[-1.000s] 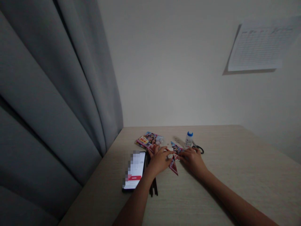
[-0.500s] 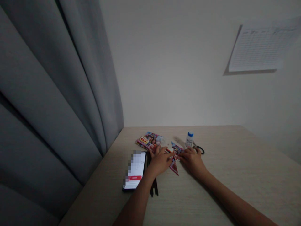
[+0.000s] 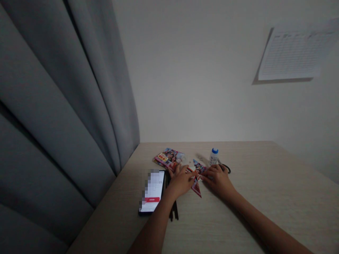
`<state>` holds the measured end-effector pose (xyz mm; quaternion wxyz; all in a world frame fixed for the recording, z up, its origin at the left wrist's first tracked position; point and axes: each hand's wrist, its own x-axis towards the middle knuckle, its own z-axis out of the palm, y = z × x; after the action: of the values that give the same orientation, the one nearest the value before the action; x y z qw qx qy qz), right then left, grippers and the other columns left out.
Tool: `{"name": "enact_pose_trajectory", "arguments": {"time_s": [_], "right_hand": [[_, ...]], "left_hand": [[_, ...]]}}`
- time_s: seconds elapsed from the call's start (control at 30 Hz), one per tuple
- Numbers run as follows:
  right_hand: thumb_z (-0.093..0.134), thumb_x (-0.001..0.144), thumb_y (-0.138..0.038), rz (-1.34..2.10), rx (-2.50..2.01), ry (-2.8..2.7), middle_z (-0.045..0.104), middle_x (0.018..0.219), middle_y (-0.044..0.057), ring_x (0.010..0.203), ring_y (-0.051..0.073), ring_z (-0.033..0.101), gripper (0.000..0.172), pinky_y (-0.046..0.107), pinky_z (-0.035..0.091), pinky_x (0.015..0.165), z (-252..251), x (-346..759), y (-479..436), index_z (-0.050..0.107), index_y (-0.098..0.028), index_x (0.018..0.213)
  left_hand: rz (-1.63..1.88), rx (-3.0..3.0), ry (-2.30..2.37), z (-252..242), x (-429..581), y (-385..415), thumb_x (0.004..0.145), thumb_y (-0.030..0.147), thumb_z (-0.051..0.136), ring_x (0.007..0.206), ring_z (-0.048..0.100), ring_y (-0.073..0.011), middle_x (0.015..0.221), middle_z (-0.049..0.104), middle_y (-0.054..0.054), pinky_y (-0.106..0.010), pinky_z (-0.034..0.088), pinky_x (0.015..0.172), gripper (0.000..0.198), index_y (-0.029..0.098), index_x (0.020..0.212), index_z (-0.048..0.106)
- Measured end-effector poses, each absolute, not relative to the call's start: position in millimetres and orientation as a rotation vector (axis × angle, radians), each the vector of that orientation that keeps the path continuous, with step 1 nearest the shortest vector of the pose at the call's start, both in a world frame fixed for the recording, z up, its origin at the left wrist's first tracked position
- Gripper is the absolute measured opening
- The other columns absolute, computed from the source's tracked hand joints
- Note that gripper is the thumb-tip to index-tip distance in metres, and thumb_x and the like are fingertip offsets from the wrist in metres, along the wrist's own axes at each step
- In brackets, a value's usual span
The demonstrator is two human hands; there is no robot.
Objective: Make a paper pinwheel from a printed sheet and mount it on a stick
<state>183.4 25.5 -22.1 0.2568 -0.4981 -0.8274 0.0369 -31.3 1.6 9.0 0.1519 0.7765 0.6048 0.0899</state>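
Observation:
A colourful printed paper (image 3: 196, 187), folded or cut to pointed corners, lies on the table under both hands. From its left side my left hand (image 3: 181, 181) grips it, thumb on the middle and the other fingers somewhat spread. My right hand (image 3: 217, 178) has its fingers bent together on the right part of the same paper, touching near the centre. The fingers hide much of the middle. Just behind my right hand stands a clear glue bottle (image 3: 213, 158) with a blue cap. Scissors (image 3: 226, 168) with a dark handle lie partly hidden beside it.
A smartphone (image 3: 152, 192) with a lit screen lies left of my left forearm. Dark thin sticks (image 3: 174, 211) run beneath that forearm. Behind it is a printed leaflet (image 3: 168, 157). A grey curtain (image 3: 79, 88) borders the table's left; a wall (image 3: 198, 77) stands behind.
My right hand has shifted very slightly on the paper. The left hand and the things on the table look the same.

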Motion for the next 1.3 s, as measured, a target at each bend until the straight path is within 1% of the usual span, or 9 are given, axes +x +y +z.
{"name": "enact_pose_trajectory", "arguments": {"time_s": [0.13,0.37,0.57,0.73,0.9,1.0,1.13,1.3], "right_hand": [[0.059,0.092,-0.049,0.12,-1.359,-2.249,0.076,0.102,0.004,0.111,0.03,0.057,0.024,0.058,0.025,0.104,-23.0,183.8,26.7,0.076,-0.032,0.097],[0.059,0.091,-0.049,0.143,-1.338,-2.252,0.077,0.102,0.004,0.111,0.029,0.058,0.025,0.057,0.026,0.104,-23.6,187.3,29.0,0.077,-0.034,0.099],[0.061,0.089,-0.047,0.177,-1.358,-2.245,0.076,0.105,0.004,0.113,0.03,0.057,0.023,0.059,0.026,0.104,-22.8,188.7,28.7,0.077,-0.035,0.101],[0.063,0.087,-0.046,0.191,-1.361,-2.255,0.076,0.107,0.005,0.114,0.03,0.056,0.022,0.06,0.025,0.104,-21.5,188.9,28.8,0.077,-0.034,0.099],[0.063,0.087,-0.045,0.195,-1.355,-2.267,0.076,0.107,0.004,0.113,0.03,0.057,0.022,0.059,0.025,0.104,-20.8,189.0,28.8,0.077,-0.035,0.102],[0.064,0.087,-0.044,0.206,-1.357,-2.268,0.076,0.107,0.004,0.113,0.03,0.057,0.022,0.06,0.024,0.105,-20.1,188.8,28.3,0.077,-0.034,0.101],[0.063,0.087,-0.043,0.209,-1.371,-2.262,0.076,0.107,0.004,0.114,0.031,0.057,0.021,0.061,0.023,0.106,-19.7,188.3,28.1,0.077,-0.034,0.1],[0.063,0.087,-0.043,0.216,-1.375,-2.259,0.076,0.108,0.003,0.114,0.029,0.057,0.022,0.059,0.024,0.106,-19.6,188.4,28.4,0.077,-0.035,0.103]], "left_hand": [[0.261,2.236,1.74,9.5,-30.4,1.8,0.094,0.045,0.046,0.149,0.015,-0.0408,0.157,0.04,0.001,-0.078,-0.004,0.109,0.04,0.052,0.132,0.058],[0.257,2.213,1.749,9.7,-28.7,1.8,0.094,0.045,0.046,0.15,0.011,-0.0417,0.158,0.038,0.001,-0.079,-0.007,0.107,0.041,0.053,0.133,0.057],[0.269,2.212,1.734,9.2,-30.5,1.6,0.094,0.045,0.046,0.15,0.011,-0.0426,0.159,0.037,0.002,-0.08,-0.007,0.106,0.04,0.053,0.132,0.057],[0.277,2.209,1.749,8.8,-30.9,2.1,0.095,0.046,0.046,0.15,0.011,-0.0423,0.159,0.037,0.001,-0.081,-0.009,0.104,0.039,0.055,0.131,0.057],[0.258,2.21,1.749,7.5,-31.7,3.0,0.094,0.046,0.047,0.151,0.006,-0.0431,0.16,0.034,0.001,-0.081,-0.01,0.104,0.039,0.054,0.131,0.057],[0.247,2.214,1.75,6.3,-31.9,3.7,0.094,0.046,0.047,0.151,0.006,-0.043,0.161,0.033,0.001,-0.081,-0.009,0.105,0.04,0.054,0.133,0.056],[0.225,2.227,1.745,4.9,-31.5,5.2,0.094,0.047,0.046,0.151,0.006,-0.0436,0.162,0.031,0.0,-0.083,-0.006,0.103,0.041,0.055,0.134,0.054],[0.197,2.234,1.735,5.3,-31.8,5.8,0.096,0.048,0.044,0.151,0.005,-0.044,0.163,0.029,0.0,-0.083,-0.006,0.103,0.04,0.055,0.135,0.053]]}}
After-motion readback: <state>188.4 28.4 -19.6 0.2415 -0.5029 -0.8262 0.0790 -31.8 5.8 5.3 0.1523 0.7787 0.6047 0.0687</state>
